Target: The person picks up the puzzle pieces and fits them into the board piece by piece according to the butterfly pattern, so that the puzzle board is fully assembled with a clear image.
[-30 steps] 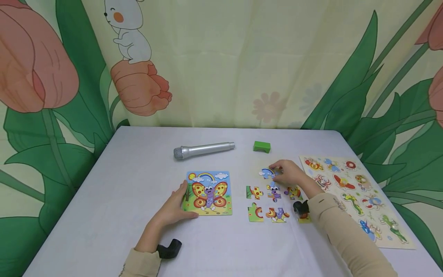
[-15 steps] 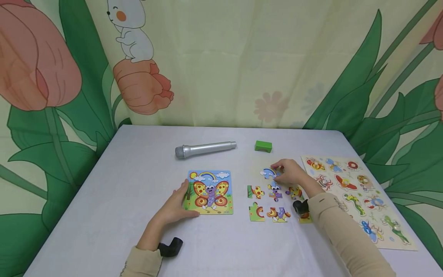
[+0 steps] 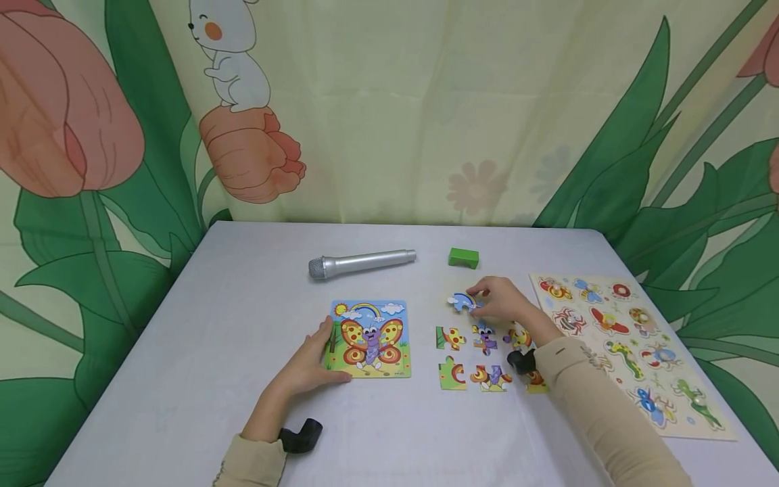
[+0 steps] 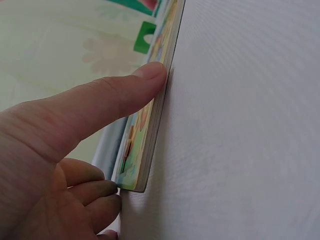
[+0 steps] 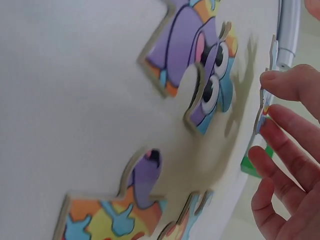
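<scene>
My right hand (image 3: 502, 299) pinches a blue puzzle piece (image 3: 461, 302) with a rainbow and cloud between thumb and fingers. In the right wrist view, that piece (image 5: 262, 107) shows edge-on at the fingertips. My left hand (image 3: 310, 360) rests at the near left corner of a square butterfly puzzle board (image 3: 371, 338). Its thumb (image 4: 145, 82) lies straight against the board's near edge, its fingers along the left side. Several loose puzzle pieces lie in two rows, among them a purple butterfly-face piece (image 3: 485, 338) and a body piece (image 3: 491, 379). My right wrist partly hides the rightmost ones.
A silver microphone (image 3: 365, 262) lies behind the board, and a green block (image 3: 464, 258) stands to its right. At the right, under my sleeve (image 3: 602, 406), is a large insect-picture board (image 3: 700, 379). The white table (image 3: 152, 352) ends at a printed curtain (image 3: 377, 135).
My right hand has shifted a little to the left, bringing the rainbow piece with it. My left hand and the butterfly board have stayed in place.
</scene>
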Demonstrator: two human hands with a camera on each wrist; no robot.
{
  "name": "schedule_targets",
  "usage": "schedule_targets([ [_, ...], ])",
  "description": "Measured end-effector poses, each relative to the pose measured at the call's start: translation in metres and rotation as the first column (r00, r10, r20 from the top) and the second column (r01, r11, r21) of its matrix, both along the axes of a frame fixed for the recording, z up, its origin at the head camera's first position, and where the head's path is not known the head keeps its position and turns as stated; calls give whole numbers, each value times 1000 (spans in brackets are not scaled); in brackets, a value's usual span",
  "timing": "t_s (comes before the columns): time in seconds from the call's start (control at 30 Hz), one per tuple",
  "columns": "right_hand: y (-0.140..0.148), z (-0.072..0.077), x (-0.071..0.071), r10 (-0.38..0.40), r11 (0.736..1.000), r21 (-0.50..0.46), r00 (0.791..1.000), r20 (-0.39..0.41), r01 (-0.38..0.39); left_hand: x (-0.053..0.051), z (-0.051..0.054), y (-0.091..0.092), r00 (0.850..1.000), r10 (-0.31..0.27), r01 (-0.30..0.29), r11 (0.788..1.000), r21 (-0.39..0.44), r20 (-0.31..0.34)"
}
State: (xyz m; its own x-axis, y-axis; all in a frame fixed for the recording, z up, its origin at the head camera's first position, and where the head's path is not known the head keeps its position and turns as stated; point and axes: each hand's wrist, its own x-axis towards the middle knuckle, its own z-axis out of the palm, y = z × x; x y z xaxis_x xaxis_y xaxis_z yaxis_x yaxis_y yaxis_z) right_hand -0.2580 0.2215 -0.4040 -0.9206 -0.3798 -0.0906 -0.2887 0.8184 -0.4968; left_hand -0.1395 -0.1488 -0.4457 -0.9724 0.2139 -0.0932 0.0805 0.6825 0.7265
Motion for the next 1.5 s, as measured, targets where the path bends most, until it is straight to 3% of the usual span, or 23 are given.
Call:
schedule_targets([
  [0.47, -34, 0, 2, 63, 997, -45, 997, -39, -65, 0, -1, -1, 1000, -7, 7, 1000, 2, -3],
  [0.87, -67, -7, 1, 129, 990, -48, 992, -13, -129, 1, -2, -1, 1000, 4, -4, 1000, 0, 6],
  [1.5, -129, -3, 5, 190, 979, -75, 982, 15, -188, 0, -2, -2, 1000, -6, 6, 1000, 0, 5],
])
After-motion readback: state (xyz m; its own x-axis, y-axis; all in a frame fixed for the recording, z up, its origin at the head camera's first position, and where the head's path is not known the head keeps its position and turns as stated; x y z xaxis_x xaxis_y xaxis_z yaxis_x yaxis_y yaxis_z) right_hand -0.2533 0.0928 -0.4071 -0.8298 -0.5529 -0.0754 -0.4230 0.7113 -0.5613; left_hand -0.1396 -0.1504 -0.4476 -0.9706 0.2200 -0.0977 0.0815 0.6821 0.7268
